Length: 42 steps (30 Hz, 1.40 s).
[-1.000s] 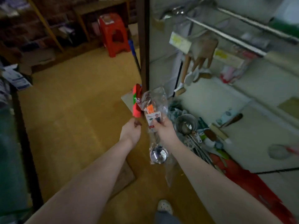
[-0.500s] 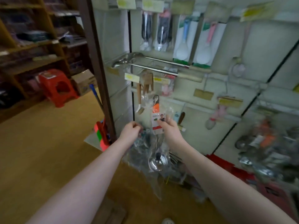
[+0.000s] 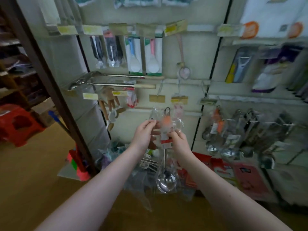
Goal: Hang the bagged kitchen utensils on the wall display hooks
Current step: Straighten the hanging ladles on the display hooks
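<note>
The wall display (image 3: 196, 52) fills most of the view: pale panels split by dark uprights, with rows of hooks carrying packed goods. Below and to the left lies the wooden floor (image 3: 33, 172), where a red stool (image 3: 18, 125) stands beside dark shelving. On the lower right panel a row of bagged utensils (image 3: 233, 135) hangs crowded together, blurred, with steel bowls showing at the bottom. Higher up, two carded rice paddles (image 3: 135, 59) hang side by side, one with a blue handle and one with a pink.

The bagged ladle (image 3: 166, 179) is held upright in front of the middle panel, its steel bowl hanging low between the two forearms and its black loop at the top just under a yellowish price tag (image 3: 157, 98). Whether the loop touches a hook cannot be told.

The left hand (image 3: 144, 132) pinches the upper left edge of the clear bag between thumb and fingertips. The right hand (image 3: 179, 140) grips the bag at its red and white card label, fingers curled on it.
</note>
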### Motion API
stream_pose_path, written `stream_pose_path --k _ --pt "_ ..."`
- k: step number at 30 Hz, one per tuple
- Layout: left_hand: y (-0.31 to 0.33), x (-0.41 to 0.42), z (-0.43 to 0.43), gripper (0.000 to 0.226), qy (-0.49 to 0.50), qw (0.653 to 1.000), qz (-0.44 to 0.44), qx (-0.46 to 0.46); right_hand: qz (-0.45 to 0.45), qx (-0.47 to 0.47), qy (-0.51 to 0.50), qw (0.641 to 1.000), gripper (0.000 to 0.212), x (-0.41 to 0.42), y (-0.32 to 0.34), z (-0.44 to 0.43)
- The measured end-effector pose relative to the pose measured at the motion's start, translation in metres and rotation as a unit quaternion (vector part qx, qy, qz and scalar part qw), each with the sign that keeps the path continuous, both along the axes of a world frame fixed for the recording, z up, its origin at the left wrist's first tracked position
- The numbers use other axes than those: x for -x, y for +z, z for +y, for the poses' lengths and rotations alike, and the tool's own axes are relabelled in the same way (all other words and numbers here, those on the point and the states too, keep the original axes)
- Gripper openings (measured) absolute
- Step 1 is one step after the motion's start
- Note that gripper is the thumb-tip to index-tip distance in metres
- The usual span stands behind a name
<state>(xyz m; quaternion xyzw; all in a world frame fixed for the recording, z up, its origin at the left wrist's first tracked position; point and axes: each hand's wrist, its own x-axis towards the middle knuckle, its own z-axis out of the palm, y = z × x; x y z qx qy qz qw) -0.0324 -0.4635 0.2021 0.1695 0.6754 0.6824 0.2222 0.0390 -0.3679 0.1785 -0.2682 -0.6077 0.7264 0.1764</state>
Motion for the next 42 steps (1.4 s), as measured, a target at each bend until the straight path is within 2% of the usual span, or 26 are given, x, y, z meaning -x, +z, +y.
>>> stream_pose_path --k 5,9,12,15,21,24,28,32,35,39,42 --pt "0.008 -0.033 0.079 0.016 -0.046 0.997 0.066 0.001 0.014 0.041 -0.049 0.998 0.017 -0.048 0.001 0.071" --pt "0.016 -0.075 0.158 0.048 -0.06 0.99 0.114 -0.055 0.015 0.026 -0.062 0.998 0.018 -0.093 -0.005 0.138" --pt "0.017 -0.111 0.217 0.05 -0.072 0.989 0.11 -0.061 0.019 0.014 -0.057 0.998 0.016 -0.127 -0.014 0.185" --pt "0.003 -0.141 0.263 0.037 -0.062 0.99 0.118 -0.045 0.017 0.015 -0.047 0.999 0.011 -0.157 -0.019 0.224" --pt "-0.031 -0.174 0.312 0.011 -0.058 0.985 0.164 0.02 0.043 0.058 -0.074 0.995 0.015 -0.188 -0.04 0.277" --pt "-0.047 -0.174 0.326 0.01 -0.066 0.986 0.145 0.056 0.038 0.058 -0.086 0.994 0.016 -0.189 -0.051 0.291" --pt "-0.058 -0.166 0.335 0.015 -0.084 0.988 0.086 0.093 0.056 0.025 -0.073 0.995 0.031 -0.182 -0.06 0.303" --pt "-0.072 -0.144 0.344 0.045 -0.141 0.983 0.069 0.091 0.08 -0.001 -0.05 0.996 0.054 -0.17 -0.072 0.314" --pt "-0.078 -0.121 0.359 0.046 -0.14 0.985 0.05 0.092 0.085 -0.025 -0.051 0.995 0.065 -0.154 -0.074 0.325" --pt "-0.083 -0.085 0.376 0.039 -0.145 0.987 0.017 0.06 0.049 -0.089 -0.06 0.993 0.061 -0.129 -0.068 0.348" --pt "-0.085 -0.062 0.383 0.033 -0.157 0.986 -0.024 0.045 0.006 -0.111 -0.109 0.988 0.048 -0.112 -0.063 0.361"
